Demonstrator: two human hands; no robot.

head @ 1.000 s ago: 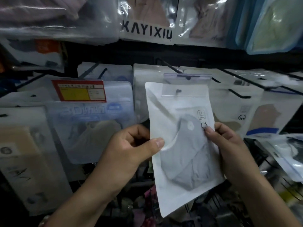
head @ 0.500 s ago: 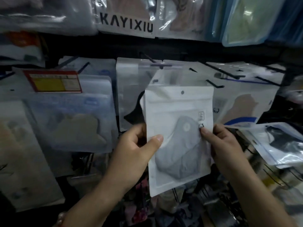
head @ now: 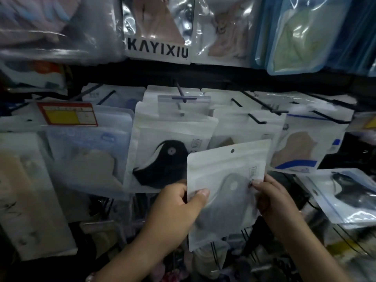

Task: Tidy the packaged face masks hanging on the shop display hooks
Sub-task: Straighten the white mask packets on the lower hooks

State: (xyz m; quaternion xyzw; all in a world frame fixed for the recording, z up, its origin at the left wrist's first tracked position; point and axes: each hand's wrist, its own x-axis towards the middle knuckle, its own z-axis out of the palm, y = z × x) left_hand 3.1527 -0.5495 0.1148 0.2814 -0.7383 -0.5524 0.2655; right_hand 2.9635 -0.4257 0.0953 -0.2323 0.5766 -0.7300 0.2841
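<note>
Mid-task: the grey-mask packet (head: 225,192), off any hook (head: 181,94), was pinched in each grip, left hand (head: 179,208) and right hand (head: 272,198), rehanging evidently outstanding.

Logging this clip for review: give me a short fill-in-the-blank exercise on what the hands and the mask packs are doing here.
1. The grey mask pack is held by ____ hands.
2. The left hand has its ____ on the pack's front.
3. The pack hanging on the hook behind holds a ____ mask.
4. The held pack's hang hole is ____ any hook.

Missing words: both; thumb; black; off

Two hands (head: 175,208), one held packet (head: 225,192)
</note>
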